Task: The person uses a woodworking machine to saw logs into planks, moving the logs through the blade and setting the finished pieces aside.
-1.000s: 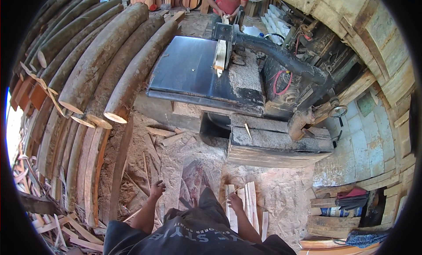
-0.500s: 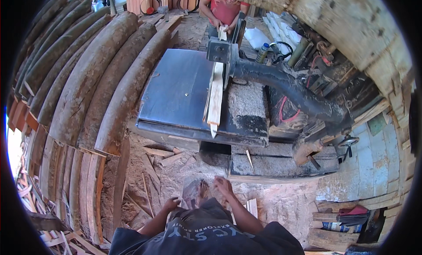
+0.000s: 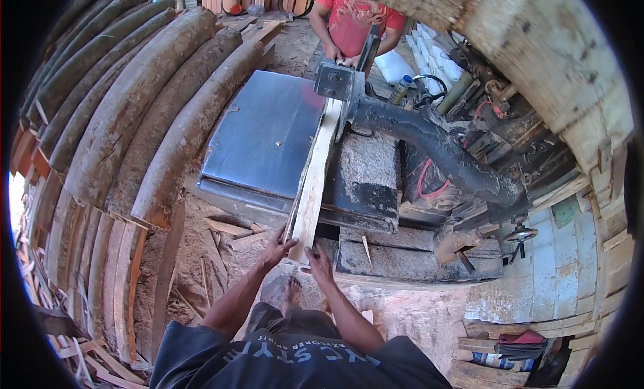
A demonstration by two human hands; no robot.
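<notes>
The pale board [image 3: 314, 181] lies along the right edge of the dark steel saw table [image 3: 261, 137], and its near end sticks out over the front of that table. Both hands meet it there. The left hand [image 3: 277, 249] is closed on the left side of the board end, fingers under it, and the right hand [image 3: 316, 260] presses on the right side of the same end; whether its fingers curl fully around the wood cannot be told from this view. Held so, from both sides, the board probably stays straight along the cut line and does not tip as it overhangs.

At the far end of the table the board passes beside the grey blade guide [image 3: 334, 80], and a person in a red shirt [image 3: 353, 20] stands behind the table with hands at the same board, so the plank seems supported at both ends.

The board is fresh sawn wood, light yellow, with a rough face and thin section. The table is flat, bluish metal with scratches. The black cast arm [image 3: 436, 147] curves to the right of the table, heavy and dusty. Left of the table lie long bark-covered logs [image 3: 134, 114], round and grey-brown, and sawdust covers the ground [image 3: 221, 255] before it.
</notes>
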